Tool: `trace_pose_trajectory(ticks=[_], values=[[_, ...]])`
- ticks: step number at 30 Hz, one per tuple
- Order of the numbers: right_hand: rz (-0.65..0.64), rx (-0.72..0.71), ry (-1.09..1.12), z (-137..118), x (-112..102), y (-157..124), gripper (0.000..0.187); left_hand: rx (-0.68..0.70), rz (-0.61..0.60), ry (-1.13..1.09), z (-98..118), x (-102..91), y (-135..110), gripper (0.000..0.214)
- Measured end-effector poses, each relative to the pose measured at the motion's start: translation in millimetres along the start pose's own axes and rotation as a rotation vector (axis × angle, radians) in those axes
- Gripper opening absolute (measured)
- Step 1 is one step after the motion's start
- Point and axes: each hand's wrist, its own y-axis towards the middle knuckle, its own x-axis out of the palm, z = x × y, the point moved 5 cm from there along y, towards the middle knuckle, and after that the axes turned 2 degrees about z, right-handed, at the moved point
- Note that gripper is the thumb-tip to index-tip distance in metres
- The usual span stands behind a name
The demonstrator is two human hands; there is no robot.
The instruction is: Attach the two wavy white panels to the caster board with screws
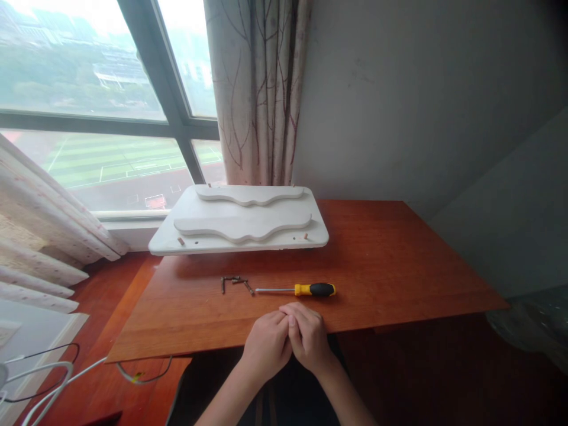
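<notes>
Here, a reddish wooden table (399, 266) stood beside a window (89, 89) and a grey wall (421, 89). The screwdriver (310, 289) lay crosswise just beyond the left hand (266, 346) and right hand (308, 337), shaft pointing left at the screws (235, 283); both hands rested curled closed, touching each other

On the red-brown table (399, 260) before me lies a white panel (191, 208) with two wavy white boards (242, 227) on it and small wooden dowels (180, 241) near its front edge, behind it hangs a patterned curtain (257, 89) beside a big window (89, 89), and cables (44, 378) lie on the floor at my left.
</notes>
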Motion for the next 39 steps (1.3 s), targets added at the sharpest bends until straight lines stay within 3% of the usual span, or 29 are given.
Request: trace_pose_trajectory(ticks=[39], values=[[0.009,0.002,-0.012,-0.6,-0.3,-1.4,0.031,0.005,-0.006,0.031,-1.1,2.3,-3.1,0.020]])
